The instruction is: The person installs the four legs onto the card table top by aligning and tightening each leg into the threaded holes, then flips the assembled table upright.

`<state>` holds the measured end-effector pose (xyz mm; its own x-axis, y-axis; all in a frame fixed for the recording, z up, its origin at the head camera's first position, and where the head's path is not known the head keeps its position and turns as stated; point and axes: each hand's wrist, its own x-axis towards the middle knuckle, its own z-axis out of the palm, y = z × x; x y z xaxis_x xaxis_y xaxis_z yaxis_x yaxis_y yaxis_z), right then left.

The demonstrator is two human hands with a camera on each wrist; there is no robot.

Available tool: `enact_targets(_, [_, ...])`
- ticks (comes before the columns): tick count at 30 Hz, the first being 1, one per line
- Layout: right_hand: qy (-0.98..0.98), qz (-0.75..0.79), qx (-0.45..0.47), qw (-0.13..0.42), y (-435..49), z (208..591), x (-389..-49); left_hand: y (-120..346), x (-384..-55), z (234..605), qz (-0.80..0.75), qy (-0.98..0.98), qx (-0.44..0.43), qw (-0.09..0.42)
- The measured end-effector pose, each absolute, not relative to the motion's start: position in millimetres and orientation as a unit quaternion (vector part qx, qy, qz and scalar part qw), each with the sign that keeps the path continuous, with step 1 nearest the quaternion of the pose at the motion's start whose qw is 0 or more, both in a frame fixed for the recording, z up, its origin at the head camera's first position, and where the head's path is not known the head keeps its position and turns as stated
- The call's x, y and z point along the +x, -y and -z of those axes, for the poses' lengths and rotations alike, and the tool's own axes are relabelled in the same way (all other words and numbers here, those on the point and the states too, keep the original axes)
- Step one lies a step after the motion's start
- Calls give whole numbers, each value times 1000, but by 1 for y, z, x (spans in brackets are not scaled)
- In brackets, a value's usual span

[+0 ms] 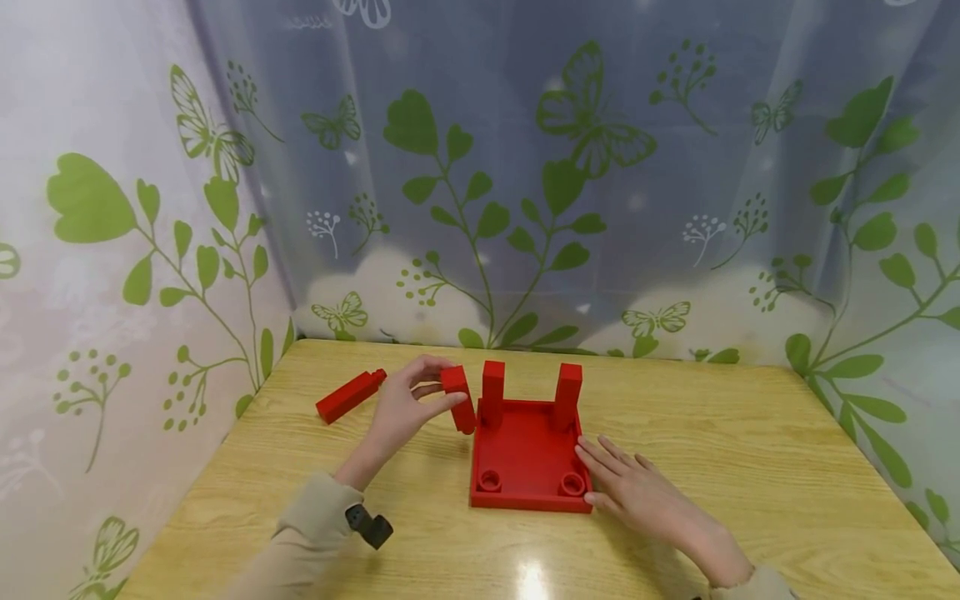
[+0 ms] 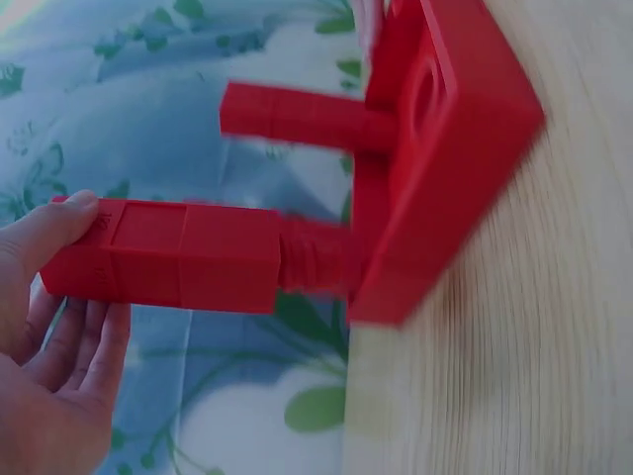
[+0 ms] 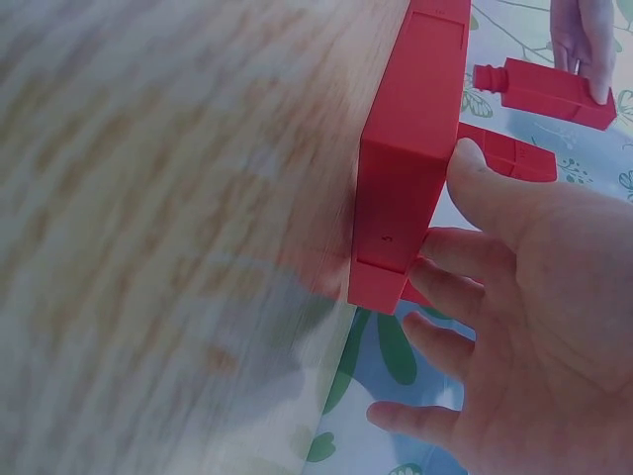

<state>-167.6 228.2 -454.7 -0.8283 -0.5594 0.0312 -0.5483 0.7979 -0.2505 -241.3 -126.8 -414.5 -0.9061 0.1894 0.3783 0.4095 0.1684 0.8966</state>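
A red square tray-like base (image 1: 528, 458) lies on the table, its raised rim facing up. Two red legs stand upright in its far corners, a left leg (image 1: 492, 390) and a right leg (image 1: 568, 393). The near corners show round sockets, one at left (image 1: 490, 481) and one at right (image 1: 572, 483). My left hand (image 1: 397, 410) pinches another red leg (image 2: 178, 252) near its square end, the threaded end pointing down just left of the base. My right hand (image 1: 648, 498) has its fingers extended against the base's right side; in the right wrist view its thumb (image 3: 480, 183) is at the rim.
One more red leg (image 1: 348, 397) lies on the wooden table (image 1: 720, 433) left of my left hand, its threaded end toward the back right. A curtain (image 1: 600, 208) with leaf and butterfly prints hangs behind the table and along both sides.
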Motion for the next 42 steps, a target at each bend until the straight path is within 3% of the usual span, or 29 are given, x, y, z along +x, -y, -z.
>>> enact_targets(9, [-948,127,-289,31,-229,456,-169,81,-223,407,644,735,-208,46])
enact_targets(22, [-947,144,-284,34,-230,455,-171,23,-207,409,632,728,-263,24])
enact_targets(42, [-949,141,-276,58,-234,456,-175,-2,-199,426,602,750,-273,-15])
